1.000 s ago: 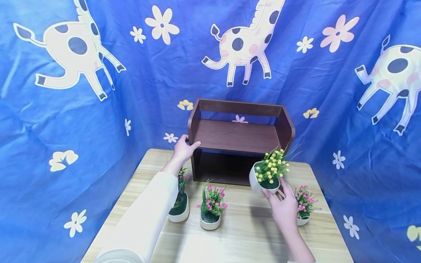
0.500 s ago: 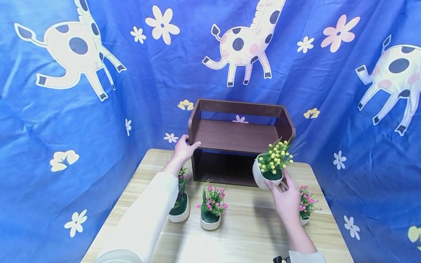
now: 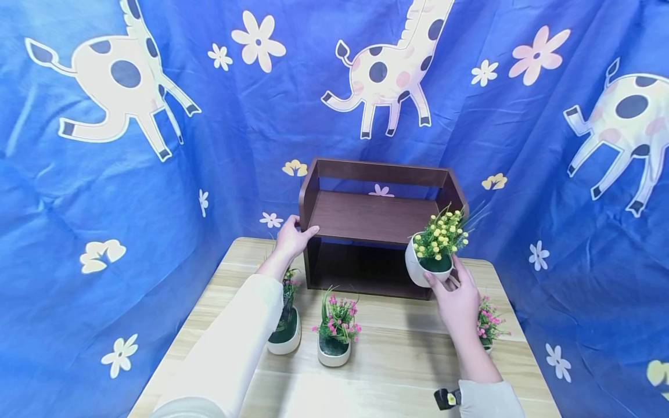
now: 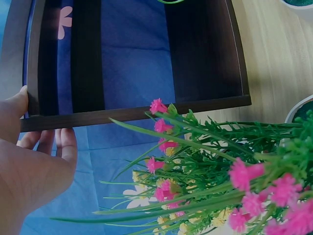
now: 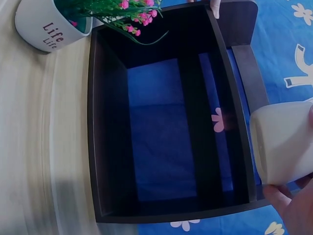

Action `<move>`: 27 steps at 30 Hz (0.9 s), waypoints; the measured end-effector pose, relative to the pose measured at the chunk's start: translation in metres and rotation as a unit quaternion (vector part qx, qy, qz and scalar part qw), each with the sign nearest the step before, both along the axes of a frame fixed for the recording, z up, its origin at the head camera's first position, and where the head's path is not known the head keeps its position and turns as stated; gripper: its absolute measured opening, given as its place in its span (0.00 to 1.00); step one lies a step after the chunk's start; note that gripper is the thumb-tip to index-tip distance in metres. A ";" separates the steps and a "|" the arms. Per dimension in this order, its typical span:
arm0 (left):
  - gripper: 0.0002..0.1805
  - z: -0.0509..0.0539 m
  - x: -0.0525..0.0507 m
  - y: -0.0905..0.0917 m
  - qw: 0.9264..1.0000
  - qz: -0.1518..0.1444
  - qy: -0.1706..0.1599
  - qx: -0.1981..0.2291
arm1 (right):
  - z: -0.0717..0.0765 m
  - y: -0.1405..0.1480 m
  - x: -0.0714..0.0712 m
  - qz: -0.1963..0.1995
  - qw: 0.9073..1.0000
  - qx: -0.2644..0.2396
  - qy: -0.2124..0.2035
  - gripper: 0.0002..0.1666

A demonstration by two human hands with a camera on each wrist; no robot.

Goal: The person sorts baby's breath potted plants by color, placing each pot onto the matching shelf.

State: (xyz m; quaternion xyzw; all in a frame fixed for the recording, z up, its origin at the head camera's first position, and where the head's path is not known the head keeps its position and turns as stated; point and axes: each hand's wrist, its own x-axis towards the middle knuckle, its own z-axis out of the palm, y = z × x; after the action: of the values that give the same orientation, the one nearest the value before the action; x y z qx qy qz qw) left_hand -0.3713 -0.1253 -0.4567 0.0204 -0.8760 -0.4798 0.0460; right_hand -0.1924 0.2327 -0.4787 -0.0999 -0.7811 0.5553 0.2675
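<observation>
My left hand grips the left side panel of a dark brown two-tier shelf. In the left wrist view its thumb lies on one side of the panel edge and the fingers on the other. My right hand holds a white pot with yellow flowers, thumb and fingers about its lower part. That pot hangs tilted in the air before the shelf's right side, near upper-board height. The right wrist view shows the pot's smooth pale underside; its flowers are out of sight there.
A pink-flowered pot stands on the wooden table before the shelf. Another pot stands left, partly behind my left sleeve. Pink flowers show beyond my right wrist. Blue patterned cloth surrounds the table.
My right hand has raised the yellow-flowered pot and shifted it slightly right, toward the upper board. The left hand keeps its place on the shelf.
</observation>
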 end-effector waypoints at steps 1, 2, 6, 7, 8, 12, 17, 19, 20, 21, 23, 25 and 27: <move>0.27 0.000 0.000 0.000 1.000 0.000 -0.001 0.001 | 0.000 0.001 -0.002 -0.001 1.000 -0.001 -0.004 0.50; 0.27 0.000 0.001 0.000 1.000 0.001 -0.001 0.001 | 0.000 0.001 -0.004 -0.003 1.000 0.000 -0.006 0.50; 0.26 0.001 0.002 0.000 1.000 0.001 -0.001 0.001 | 0.001 0.002 -0.012 -0.012 1.000 0.007 -0.015 0.51; 0.26 0.002 0.003 0.001 1.000 0.001 -0.001 0.002 | 0.002 0.002 -0.013 -0.013 1.000 0.008 -0.013 0.50; 0.26 0.002 0.003 0.001 1.000 0.002 -0.001 0.003 | 0.003 0.002 -0.014 -0.014 1.000 0.011 -0.012 0.50; 0.25 0.001 0.003 0.001 1.000 0.005 -0.002 0.008 | 0.007 0.001 -0.019 -0.014 1.000 0.015 -0.002 0.49; 0.25 0.001 0.003 0.001 1.000 0.004 -0.004 0.007 | 0.010 0.000 -0.023 -0.019 1.000 0.022 -0.001 0.48; 0.25 0.001 0.003 0.001 1.000 0.003 -0.004 0.006 | 0.011 0.000 -0.024 -0.021 1.000 0.022 -0.004 0.48; 0.26 0.001 0.003 0.001 1.000 0.003 -0.004 0.006 | 0.012 -0.001 -0.025 -0.020 1.000 0.022 -0.006 0.48; 0.26 0.001 0.003 0.001 1.000 0.003 -0.003 0.006 | 0.013 -0.001 -0.026 -0.020 1.000 0.021 -0.007 0.48; 0.26 0.001 0.002 0.001 1.000 0.003 -0.003 0.006 | 0.015 -0.001 -0.028 -0.021 0.999 0.024 -0.014 0.48; 0.26 0.001 0.002 0.001 1.000 0.003 -0.002 0.006 | 0.016 -0.001 -0.032 -0.025 0.999 0.030 -0.021 0.48; 0.26 0.001 0.002 0.001 1.000 0.003 0.000 0.005 | 0.018 -0.001 -0.035 -0.028 0.999 0.036 -0.025 0.48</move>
State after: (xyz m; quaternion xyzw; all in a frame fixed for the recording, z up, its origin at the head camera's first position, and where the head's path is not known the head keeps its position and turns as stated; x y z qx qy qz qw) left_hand -0.3694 -0.1246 -0.4556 0.0236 -0.8736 -0.4838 0.0476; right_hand -0.2278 0.2314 -0.4611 -0.1255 -0.8040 0.5164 0.2668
